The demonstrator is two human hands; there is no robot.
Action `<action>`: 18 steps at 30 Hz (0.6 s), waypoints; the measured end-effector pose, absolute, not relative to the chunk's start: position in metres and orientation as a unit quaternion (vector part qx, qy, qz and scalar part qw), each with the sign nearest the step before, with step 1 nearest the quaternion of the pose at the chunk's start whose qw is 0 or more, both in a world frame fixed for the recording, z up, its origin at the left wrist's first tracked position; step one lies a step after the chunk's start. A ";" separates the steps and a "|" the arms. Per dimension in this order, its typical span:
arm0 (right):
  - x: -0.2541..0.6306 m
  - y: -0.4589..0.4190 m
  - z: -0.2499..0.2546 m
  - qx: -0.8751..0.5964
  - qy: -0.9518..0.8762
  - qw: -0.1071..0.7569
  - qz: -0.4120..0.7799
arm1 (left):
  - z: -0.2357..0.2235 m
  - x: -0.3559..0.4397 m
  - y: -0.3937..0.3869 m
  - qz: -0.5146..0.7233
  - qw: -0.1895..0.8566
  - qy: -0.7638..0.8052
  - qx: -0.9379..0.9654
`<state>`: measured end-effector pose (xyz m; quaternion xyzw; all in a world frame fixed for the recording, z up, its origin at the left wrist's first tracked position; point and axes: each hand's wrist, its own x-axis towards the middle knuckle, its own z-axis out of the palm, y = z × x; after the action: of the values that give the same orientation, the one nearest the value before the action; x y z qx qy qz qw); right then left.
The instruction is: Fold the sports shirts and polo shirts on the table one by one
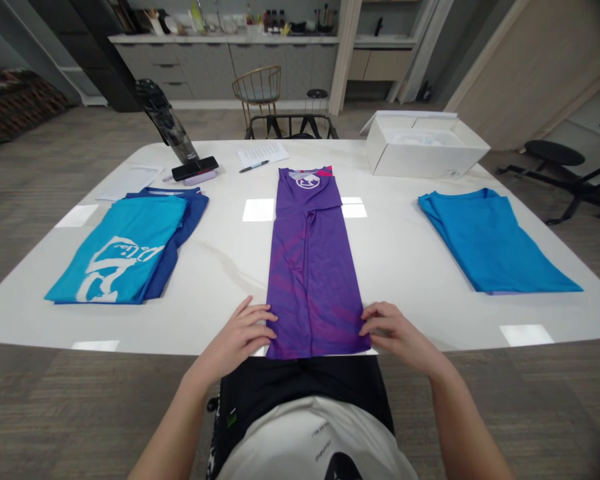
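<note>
A purple shirt (325, 280), folded lengthwise into a long strip, lies on the white table in front of me. A white round emblem shows near its collar at the far end, and its near end reaches the table's front edge. At the strip's lower left edge, my left hand (237, 337) rests with fingers apart, fingertips touching the fabric. On the opposite side, my right hand (395, 333) touches the lower right edge with bent, slightly separated fingers. Neither hand visibly grips the cloth.
Folded shirts, turquoise (123, 250) over dark blue, lie left. A folded blue shirt (495, 240) lies right. Toward the back are a handheld vacuum (180, 137), a pen (254, 166) on paper (270, 153), and an open white box (425, 147). The table's front edge (155, 350) is close.
</note>
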<state>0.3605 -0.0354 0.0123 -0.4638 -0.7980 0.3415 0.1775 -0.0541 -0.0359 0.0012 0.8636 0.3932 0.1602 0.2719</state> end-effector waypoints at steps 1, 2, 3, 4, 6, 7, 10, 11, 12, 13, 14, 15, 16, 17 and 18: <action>0.359 -0.036 0.011 -0.472 -0.791 0.186 0.343 | 0.001 -0.053 -0.036 0.162 0.275 0.399 0.860; 0.357 -0.036 0.010 -0.478 -0.786 0.192 0.342 | 0.001 -0.052 -0.037 0.166 0.278 0.404 0.856; 0.355 -0.036 0.009 -0.481 -0.785 0.193 0.340 | 0.002 -0.051 -0.037 0.172 0.280 0.408 0.851; 0.354 -0.035 0.008 -0.482 -0.785 0.191 0.339 | 0.002 -0.049 -0.036 0.180 0.284 0.411 0.847; 0.351 -0.031 0.010 -0.489 -0.780 0.191 0.339 | 0.006 -0.047 -0.034 0.204 0.294 0.415 0.837; 0.350 -0.028 0.011 -0.497 -0.772 0.198 0.342 | 0.008 -0.046 -0.031 0.220 0.300 0.419 0.828; 0.349 -0.014 0.020 -0.529 -0.727 0.239 0.366 | 0.018 -0.042 -0.014 0.268 0.321 0.461 0.783; 0.349 -0.007 0.023 -0.535 -0.715 0.250 0.373 | 0.022 -0.039 -0.003 0.279 0.332 0.479 0.763; 0.348 0.004 0.026 -0.539 -0.708 0.258 0.376 | 0.024 -0.036 0.010 0.290 0.347 0.496 0.741; 0.348 0.016 0.027 -0.543 -0.703 0.267 0.373 | 0.026 -0.033 0.026 0.297 0.367 0.509 0.719; 0.347 0.031 0.028 -0.547 -0.700 0.275 0.367 | 0.026 -0.029 0.044 0.310 0.393 0.520 0.692; 0.345 0.047 0.027 -0.553 -0.697 0.283 0.360 | 0.025 -0.025 0.063 0.331 0.417 0.529 0.660; 0.342 0.065 0.025 -0.561 -0.687 0.297 0.353 | 0.024 -0.021 0.083 0.345 0.440 0.534 0.634; 0.340 0.083 0.021 -0.566 -0.681 0.305 0.349 | 0.021 -0.017 0.103 0.350 0.456 0.540 0.616; 0.337 0.100 0.017 -0.573 -0.681 0.306 0.338 | 0.018 -0.014 0.122 0.351 0.466 0.549 0.599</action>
<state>0.3368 0.1003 0.0172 -0.5730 -0.6810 0.3375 0.3065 -0.0137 0.1216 0.0180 0.5985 0.5490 0.3510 0.4660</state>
